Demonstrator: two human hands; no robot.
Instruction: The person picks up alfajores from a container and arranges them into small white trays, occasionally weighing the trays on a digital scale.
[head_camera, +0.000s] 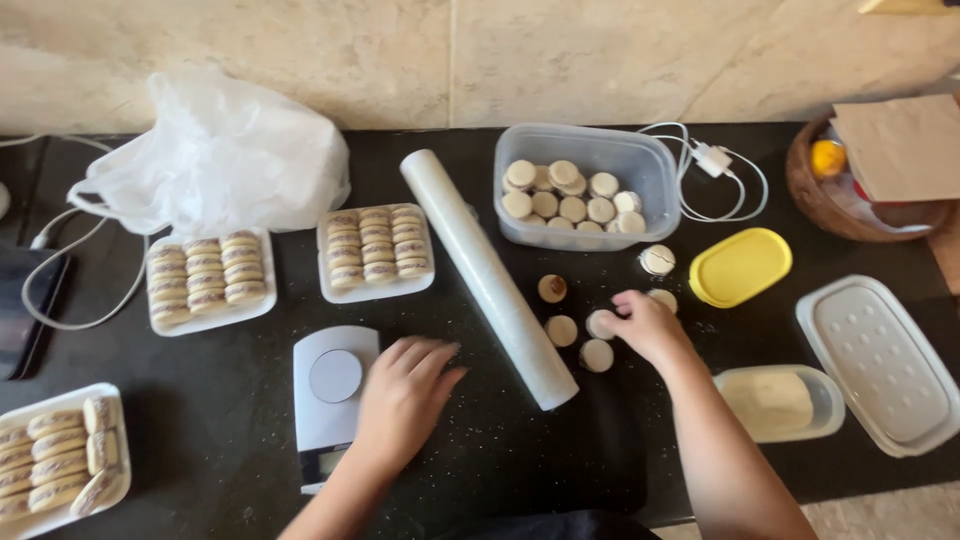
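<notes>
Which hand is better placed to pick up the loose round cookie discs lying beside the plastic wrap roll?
Probably the right hand: it already touches a pale round cookie disc in the loose cluster. The left hand hovers beside the white kitchen scale, across the plastic wrap roll.

A white plastic bag (215, 150) is slumping at upper left. A clear tub (585, 185) is sitting at upper centre. A small grey scale display (322, 461) is showing at lower centre-left, unreadable.

Right hand (645, 322) (seemingly) pinching cookie (601, 324).
</notes>
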